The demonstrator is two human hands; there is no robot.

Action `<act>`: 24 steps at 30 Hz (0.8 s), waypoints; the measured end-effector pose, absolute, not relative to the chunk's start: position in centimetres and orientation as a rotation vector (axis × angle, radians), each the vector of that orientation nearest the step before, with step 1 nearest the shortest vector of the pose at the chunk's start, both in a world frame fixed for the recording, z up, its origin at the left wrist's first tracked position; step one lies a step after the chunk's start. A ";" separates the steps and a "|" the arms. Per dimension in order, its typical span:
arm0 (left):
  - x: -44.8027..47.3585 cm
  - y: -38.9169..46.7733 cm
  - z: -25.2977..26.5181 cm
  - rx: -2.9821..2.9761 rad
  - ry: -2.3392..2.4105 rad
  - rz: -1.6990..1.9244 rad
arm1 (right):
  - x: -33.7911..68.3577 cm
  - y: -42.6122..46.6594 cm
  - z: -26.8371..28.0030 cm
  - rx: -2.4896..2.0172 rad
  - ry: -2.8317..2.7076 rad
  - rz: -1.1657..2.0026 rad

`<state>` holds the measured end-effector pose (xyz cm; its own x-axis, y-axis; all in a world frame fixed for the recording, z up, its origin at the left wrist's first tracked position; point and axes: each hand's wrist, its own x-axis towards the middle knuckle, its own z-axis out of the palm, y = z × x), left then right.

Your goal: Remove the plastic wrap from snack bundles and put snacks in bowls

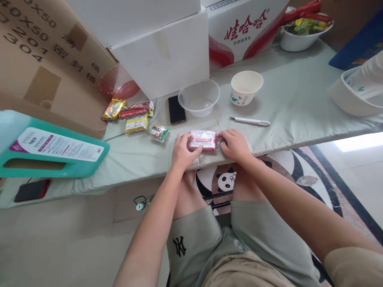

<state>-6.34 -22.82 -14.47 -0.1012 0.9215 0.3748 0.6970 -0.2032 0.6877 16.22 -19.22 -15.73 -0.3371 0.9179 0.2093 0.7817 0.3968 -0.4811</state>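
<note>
A small flat packet [206, 140], silver and pink-red in clear plastic film, lies on the cloth near the table's front edge. My left hand [184, 150] grips its left end, thumb along the near side and fingers at the far left corner. At the right end, my right hand [235, 145] has its fingers curled together on the loose film of the wrapper. Behind the packet are a clear plastic bowl [199, 99] and a white paper bowl [246, 88]. A white pen-like tool [250, 121] with a dark tip lies beyond my right hand.
Left of my hands lie a small snack packet [159, 133], several colourful packets [136, 122] and a black phone [176, 110]. A green jug [98, 157] stands far left. White boxes [167, 52] line the back; a snack-filled bowl [299, 42] sits back right.
</note>
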 end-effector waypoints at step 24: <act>-8.3 -22.1 -14.9 1.120 1.979 1.514 | 17.8 -18.0 -17.0 -1.587 -1.450 0.362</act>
<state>-8.32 -22.11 -14.91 -0.5950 0.7902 0.1469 0.3486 0.0891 0.9330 17.77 -17.97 -17.00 0.2613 0.8973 0.3558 0.6252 0.1235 -0.7706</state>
